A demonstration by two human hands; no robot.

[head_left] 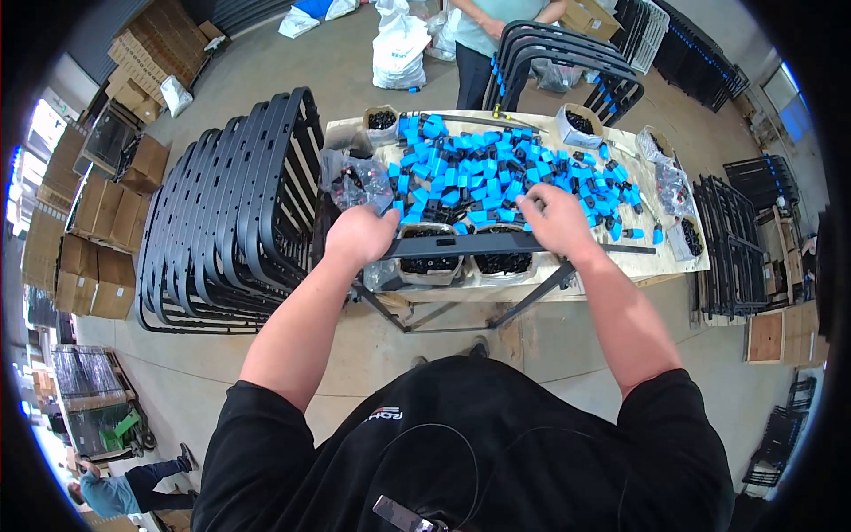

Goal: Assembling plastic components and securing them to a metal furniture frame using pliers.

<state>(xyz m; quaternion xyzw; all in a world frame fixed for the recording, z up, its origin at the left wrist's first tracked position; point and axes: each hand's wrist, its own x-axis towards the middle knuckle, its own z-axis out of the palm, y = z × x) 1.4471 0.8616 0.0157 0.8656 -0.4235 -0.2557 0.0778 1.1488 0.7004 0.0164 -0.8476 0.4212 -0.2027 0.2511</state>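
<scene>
Head view: left hand (359,235) closed over end of dark metal bar (470,246), steadying it at frame centre, near edge of surface (660,262). Right hand (557,222) curled, fingers down among blue-black plastic clips (496,173) heaped within reach. Stacked black frames (230,208) upright at left.

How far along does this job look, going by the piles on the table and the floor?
Done: hard to tell; a row of black frames stands left of the table. In hand: the left hand grips a dark frame bar while the right hand reaches into the blue-and-black parts. Left: that large heap.
</scene>
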